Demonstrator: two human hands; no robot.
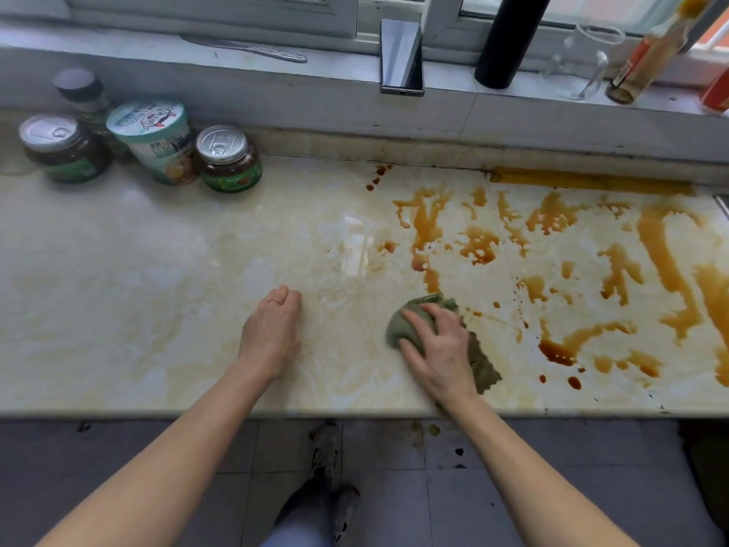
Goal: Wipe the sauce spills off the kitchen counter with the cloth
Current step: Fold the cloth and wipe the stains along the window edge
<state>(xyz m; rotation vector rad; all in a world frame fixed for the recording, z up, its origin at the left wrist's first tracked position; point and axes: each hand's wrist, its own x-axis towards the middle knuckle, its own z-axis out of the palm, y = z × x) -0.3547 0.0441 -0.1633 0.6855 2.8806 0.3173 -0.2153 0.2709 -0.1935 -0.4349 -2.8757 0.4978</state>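
Your right hand (440,347) pressed spread fingers on the bunched cloth (397,328), left hand (272,333) curled and empty; the sauce (666,266) to their right risked smearing.

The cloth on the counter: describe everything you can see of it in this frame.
The cloth is a dull grey-green rag, soft by its look, bunched into a lump at its far end, with a darker, flatter tail trailing toward the front edge. It lies on the pale marbled counter, at the left border of the brown sauce spills. The right hand presses on it with spread fingers, covering its middle. Nothing else touches it.
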